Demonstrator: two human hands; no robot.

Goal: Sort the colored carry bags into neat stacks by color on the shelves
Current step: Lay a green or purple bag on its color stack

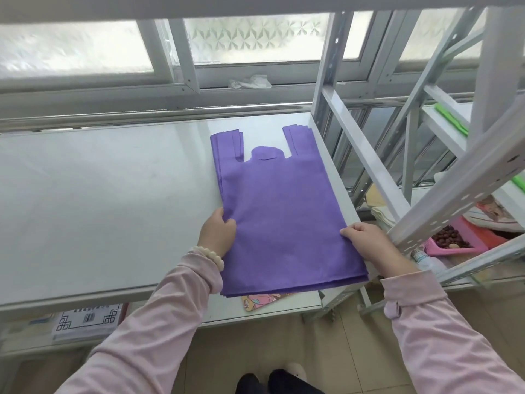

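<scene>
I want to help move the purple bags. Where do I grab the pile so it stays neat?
Take the purple bags by both long side edges near the close end, from the shelf front, like the left hand and right hand. The pile lies flat, handles pointing away, both sides free.

One stack of purple bags (284,211) is lying on one shelf (113,209); several layered edges are showing, too fine to count. Two hands are gripping it: the left hand (217,233) and the right hand (366,240). One bead bracelet (208,255) is circling the left wrist. One pink tray (466,245) and two green strips (451,120) are sitting at right.
</scene>
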